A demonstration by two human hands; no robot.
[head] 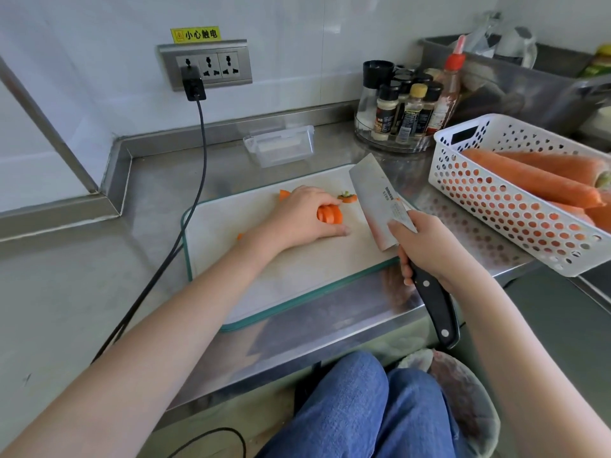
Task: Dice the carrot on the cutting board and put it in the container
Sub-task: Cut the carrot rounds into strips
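On the cutting board [281, 279], the left hand [304, 216] curls over a stack of carrot slices [330, 214]. The right hand [429, 246] grips the knife [380, 200], blade lifted just right of them. The clear container [281, 145] sits beyond the board's far edge.

Bright, even light floods the scene, soft shadows only. The brushed stainless-steel counter [99, 276] throws back pale glare and a dotted reflection beside the white perforated plastic basket [515, 206]. Wide-angle bending curves the edges; the far right corner smears with blur, the centre stays sharp.
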